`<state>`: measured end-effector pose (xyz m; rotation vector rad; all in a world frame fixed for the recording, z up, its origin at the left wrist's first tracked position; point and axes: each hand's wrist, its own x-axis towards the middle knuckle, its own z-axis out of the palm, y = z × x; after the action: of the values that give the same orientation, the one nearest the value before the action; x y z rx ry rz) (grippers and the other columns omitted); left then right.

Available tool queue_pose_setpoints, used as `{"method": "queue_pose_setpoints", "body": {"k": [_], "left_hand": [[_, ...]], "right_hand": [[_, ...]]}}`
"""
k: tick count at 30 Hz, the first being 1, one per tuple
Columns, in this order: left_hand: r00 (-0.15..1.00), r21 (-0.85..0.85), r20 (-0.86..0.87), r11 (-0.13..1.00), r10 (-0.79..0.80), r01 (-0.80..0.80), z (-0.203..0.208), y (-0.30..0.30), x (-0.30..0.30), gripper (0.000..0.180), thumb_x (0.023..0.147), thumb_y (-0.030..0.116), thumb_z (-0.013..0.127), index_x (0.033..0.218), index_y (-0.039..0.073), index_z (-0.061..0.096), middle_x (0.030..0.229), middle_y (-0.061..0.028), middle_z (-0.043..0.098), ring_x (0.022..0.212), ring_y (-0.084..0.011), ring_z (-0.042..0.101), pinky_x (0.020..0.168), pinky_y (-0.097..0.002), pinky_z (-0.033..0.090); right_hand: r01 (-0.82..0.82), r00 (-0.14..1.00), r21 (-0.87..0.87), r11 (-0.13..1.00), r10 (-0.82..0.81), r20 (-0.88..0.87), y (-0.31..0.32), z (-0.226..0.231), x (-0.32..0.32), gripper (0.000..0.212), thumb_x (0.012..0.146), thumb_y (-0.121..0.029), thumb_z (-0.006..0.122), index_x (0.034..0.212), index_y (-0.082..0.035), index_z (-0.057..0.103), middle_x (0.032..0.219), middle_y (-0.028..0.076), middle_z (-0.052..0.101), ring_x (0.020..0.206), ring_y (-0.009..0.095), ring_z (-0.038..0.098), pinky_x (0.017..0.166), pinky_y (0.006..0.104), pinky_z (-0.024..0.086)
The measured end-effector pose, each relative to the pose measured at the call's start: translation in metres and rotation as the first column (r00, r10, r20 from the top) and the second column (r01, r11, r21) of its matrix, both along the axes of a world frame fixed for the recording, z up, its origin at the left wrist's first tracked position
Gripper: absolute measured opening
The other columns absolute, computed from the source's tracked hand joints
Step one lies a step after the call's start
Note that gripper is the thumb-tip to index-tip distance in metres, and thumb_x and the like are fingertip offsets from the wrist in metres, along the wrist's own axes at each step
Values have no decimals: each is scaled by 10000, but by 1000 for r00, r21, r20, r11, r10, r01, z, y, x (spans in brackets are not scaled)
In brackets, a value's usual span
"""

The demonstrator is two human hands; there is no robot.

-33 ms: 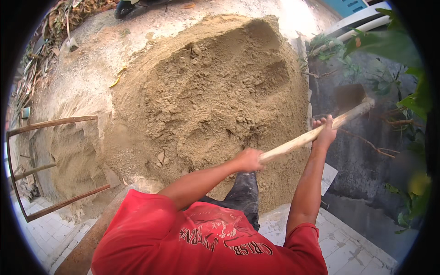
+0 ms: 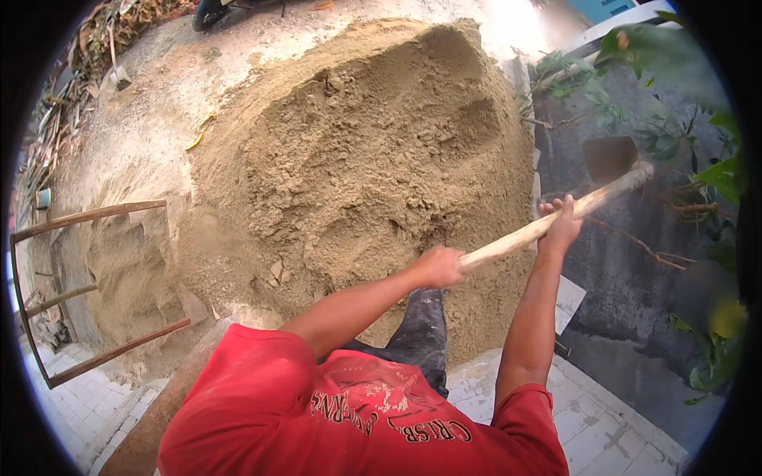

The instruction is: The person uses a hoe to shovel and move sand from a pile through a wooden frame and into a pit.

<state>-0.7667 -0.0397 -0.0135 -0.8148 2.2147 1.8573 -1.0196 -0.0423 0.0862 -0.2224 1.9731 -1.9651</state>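
Observation:
Both my hands grip a hoe (image 2: 516, 239) with a pale wooden handle and a flat, dark metal blade. My left hand (image 2: 439, 267) is closed round the handle's near end, in front of my body. Farther up, toward the blade, my right hand (image 2: 560, 224) wraps round the handle. The hoe is held up and slants to the right, its blade over the dark ground beside the heap. A large heap of brown sand (image 2: 357, 151) fills the middle, dug out and crumbly on its near face. My leg (image 2: 425, 333) stands at its near edge.
At the left, a wooden frame (image 2: 103, 213) with bars stands by a smaller sand patch (image 2: 131, 270). Leafy branches (image 2: 718, 174) hang at the right, close to the hoe blade. A vehicle's wheel (image 2: 208, 14) shows at the far edge. White paving (image 2: 607, 416) lies near me.
The hoe and both hands have shifted slightly to the right, and the blade's broad face shows more clearly. My hands keep their hold; the sand heap looks the same.

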Motion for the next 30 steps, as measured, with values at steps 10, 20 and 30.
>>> {"method": "queue_pose_setpoints", "body": {"k": [10, 20, 30], "left_hand": [[821, -7, 564, 995, 90, -104, -159, 69, 134, 514, 811, 367, 730, 1188, 31, 631, 1127, -217, 692, 1037, -349, 680, 889, -465, 540], [828, 541, 519, 670, 210, -509, -8, 5, -35, 318, 877, 236, 624, 1094, 4, 603, 742, -88, 627, 723, -237, 638, 653, -379, 535], [845, 813, 307, 341, 437, -472, 209, -27, 6, 202, 916, 202, 597, 990, 14, 599, 745, -85, 580, 584, -167, 558, 498, -316, 483]], "right_hand": [[-394, 704, 262, 881, 106, 702, 63, -393, 208, 349, 1005, -288, 575, 1148, 6, 451, 695, 70, 530, 491, 203, 553, 472, 391, 533], [-223, 110, -118, 968, 145, 983, 31, -266, 85, 193, 1008, -263, 540, 965, -87, 473, 711, 45, 522, 551, 137, 536, 457, 247, 469], [49, 445, -164, 985, 126, 887, 19, -135, 49, 542, 932, -581, 549, 1018, -46, 518, 753, 41, 532, 652, 180, 547, 590, 323, 493]]}}
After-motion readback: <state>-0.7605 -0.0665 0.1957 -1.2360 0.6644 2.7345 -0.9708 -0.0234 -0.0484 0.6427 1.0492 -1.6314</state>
